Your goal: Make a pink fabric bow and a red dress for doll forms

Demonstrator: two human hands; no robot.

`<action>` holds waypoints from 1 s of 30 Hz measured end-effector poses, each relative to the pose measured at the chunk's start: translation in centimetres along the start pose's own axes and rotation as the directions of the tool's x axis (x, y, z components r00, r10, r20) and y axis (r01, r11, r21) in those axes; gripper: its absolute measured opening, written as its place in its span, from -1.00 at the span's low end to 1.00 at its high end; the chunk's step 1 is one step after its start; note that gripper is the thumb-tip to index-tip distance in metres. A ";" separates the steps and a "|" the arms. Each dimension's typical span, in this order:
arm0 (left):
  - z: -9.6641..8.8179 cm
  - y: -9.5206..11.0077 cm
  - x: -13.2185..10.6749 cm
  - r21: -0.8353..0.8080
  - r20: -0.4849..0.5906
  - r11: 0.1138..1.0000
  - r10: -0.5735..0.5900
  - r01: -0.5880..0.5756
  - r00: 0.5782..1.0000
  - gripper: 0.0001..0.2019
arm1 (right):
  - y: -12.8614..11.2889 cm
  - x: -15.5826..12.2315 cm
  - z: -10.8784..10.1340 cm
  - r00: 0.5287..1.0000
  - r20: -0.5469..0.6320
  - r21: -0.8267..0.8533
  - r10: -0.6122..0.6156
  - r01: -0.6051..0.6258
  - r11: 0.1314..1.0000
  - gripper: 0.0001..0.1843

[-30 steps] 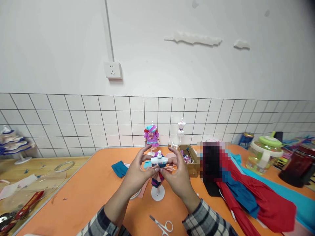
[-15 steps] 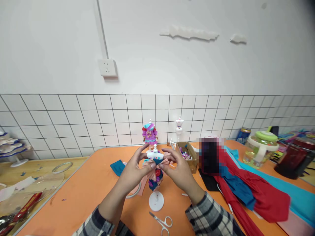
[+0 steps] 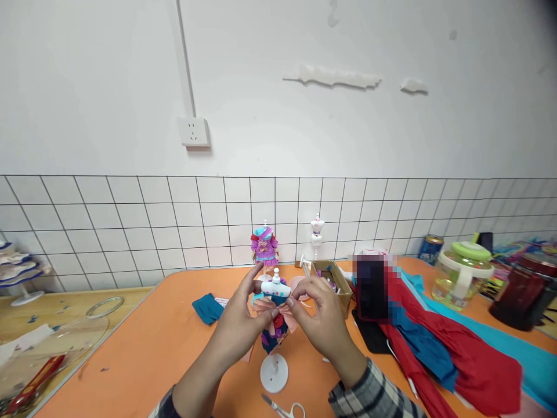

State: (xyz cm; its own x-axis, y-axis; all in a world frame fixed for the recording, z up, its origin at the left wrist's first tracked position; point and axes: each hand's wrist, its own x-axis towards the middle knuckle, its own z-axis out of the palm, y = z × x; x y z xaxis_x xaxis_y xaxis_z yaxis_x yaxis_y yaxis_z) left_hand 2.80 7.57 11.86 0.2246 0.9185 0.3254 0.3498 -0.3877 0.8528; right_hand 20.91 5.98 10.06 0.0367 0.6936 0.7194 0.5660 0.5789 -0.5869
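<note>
Your thing is a doll-size white dress form (image 3: 276, 288) in a dark blue dress (image 3: 268, 342) with red and purple flowers, a pleated peach fabric bow (image 3: 263, 305) across its chest. It stands or is held over the orange table (image 3: 165, 325), well in from the left edge; whether its round white base (image 3: 274, 374) bears fully on the table is hard to tell.

Your left hand (image 3: 243, 319) grips it from the side, thumb on the bow's middle, the other fingers reaching behind the body. Your right hand (image 3: 319, 316) has thumb and forefinger closed in a pinch at the bow's edge by the shoulder; the tips cover exactly what they nip.

Expect the form to be light, stiff and probably smooth, easily tipped on its thin pole. The bow looks soft and easily creased, so steady the torso from behind and take the fabric lightly by its gathered centre or outer edge.

The long axis runs from the base up to the knobbed neck, close to upright; the bowed front faces you, its back to the far edge. The bow's own length lies crosswise, left to right. White-handled scissors (image 3: 282, 413) lie just nearer you than the base.
</note>
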 end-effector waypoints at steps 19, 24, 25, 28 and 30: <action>-0.1 0.0 0.1 0.064 -0.048 0.997 -0.040 0.044 0.998 -0.18 | -0.1 -0.5 0.8 0.992 0.041 0.087 0.116 -0.119 0.989 -0.90; 0.0 0.0 0.0 0.054 -0.050 0.998 -0.011 0.014 0.999 -0.20 | -0.4 -0.5 0.7 1.000 0.026 0.107 -0.018 0.015 0.994 -0.89; 0.1 0.0 0.0 0.061 -0.051 0.998 -0.011 0.014 0.999 -0.20 | -0.5 -0.6 0.7 0.998 0.021 0.108 -0.061 0.059 0.992 -0.87; 0.3 0.1 -0.1 0.059 -0.052 0.998 -0.007 0.010 0.999 -0.18 | -0.9 -0.8 0.6 0.984 -0.031 0.105 -0.173 0.175 0.979 -0.82; 0.4 0.1 -0.2 0.061 -0.061 0.998 -0.007 0.011 0.998 -0.18 | -0.9 -0.9 0.7 0.983 -0.098 0.116 -0.153 0.164 0.980 -0.74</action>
State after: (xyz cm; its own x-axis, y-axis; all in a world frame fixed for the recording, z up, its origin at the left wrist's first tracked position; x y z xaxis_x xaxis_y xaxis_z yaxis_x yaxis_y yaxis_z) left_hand 3.17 7.36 11.74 0.1664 0.9243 0.3434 0.4070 -0.3816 0.8299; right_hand 19.78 5.09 9.67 0.0300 0.5511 0.8339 0.4651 0.7308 -0.4996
